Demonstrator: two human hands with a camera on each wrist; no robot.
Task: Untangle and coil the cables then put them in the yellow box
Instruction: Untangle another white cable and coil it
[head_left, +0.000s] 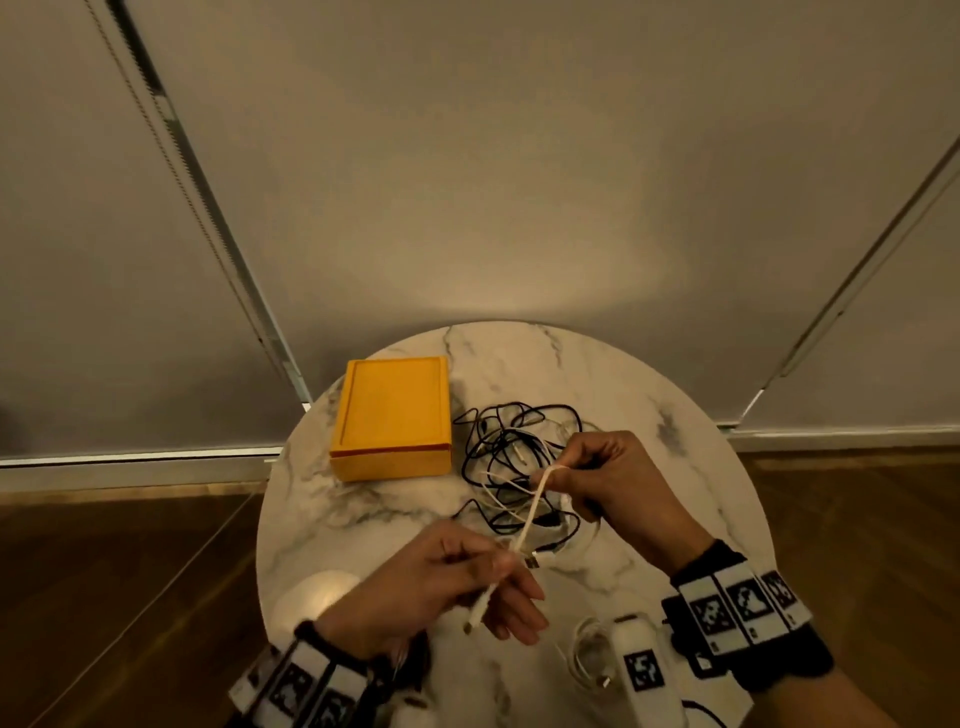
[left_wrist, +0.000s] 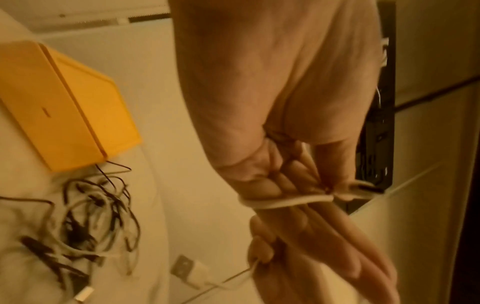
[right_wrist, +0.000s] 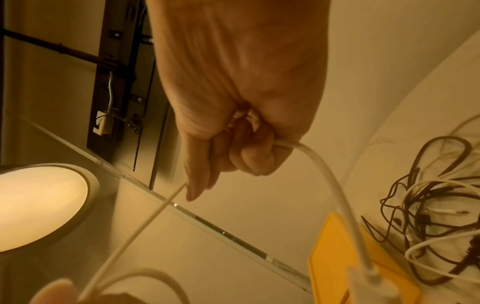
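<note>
A white cable (head_left: 532, 512) runs taut between my two hands above the round marble table (head_left: 363, 519). My right hand (head_left: 597, 475) grips its upper loop in curled fingers (right_wrist: 255, 156), the cable (right_wrist: 330, 179) arching out of the fist. My left hand (head_left: 467, 587) pinches the lower stretch near its plug end, with the cable (left_wrist: 285, 200) wrapped across the fingers. A tangle of black and white cables (head_left: 511, 447) lies beyond the hands, also as the tangle (left_wrist: 85, 224) and the tangle (right_wrist: 428, 207). The yellow box (head_left: 392, 415) sits closed at the left of the tangle.
A loosely coiled white cable (head_left: 589, 657) and a white device with a marker tag (head_left: 641, 670) lie at the table's near edge. A white USB plug (left_wrist: 191, 271) rests on the table. A lit round lamp (right_wrist: 39, 205) shines. Wooden floor surrounds the table.
</note>
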